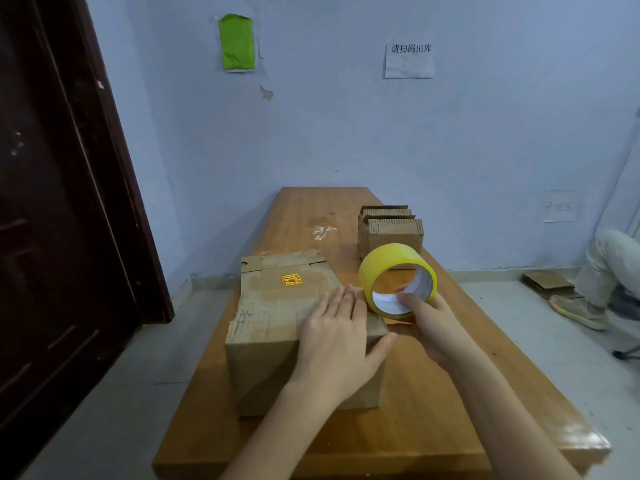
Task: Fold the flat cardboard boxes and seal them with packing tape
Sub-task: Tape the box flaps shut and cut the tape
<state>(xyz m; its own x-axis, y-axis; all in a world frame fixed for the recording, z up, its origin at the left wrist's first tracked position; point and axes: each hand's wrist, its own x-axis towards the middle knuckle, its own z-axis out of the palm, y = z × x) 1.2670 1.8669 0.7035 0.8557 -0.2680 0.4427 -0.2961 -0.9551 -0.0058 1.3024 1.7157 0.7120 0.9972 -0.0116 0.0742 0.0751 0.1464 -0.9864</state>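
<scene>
The left hand (pixel 341 336) lies flat with straight fingers on the top of the cardboard box (pixel 277 327), near its right edge, the thumb over the corner. The box stands folded on the wooden table (pixel 433 393), its far flaps still sticking out. Just beside it, the right hand (pixel 427 323) holds the yellow tape roll (pixel 396 282): its grip is curled round the roll, fingers inside the core. Farther on the table stands a stack of flat cardboard (pixel 391 230). At the right edge, a seated person's leg and shoe (pixel 578 311) rest on the floor.
</scene>
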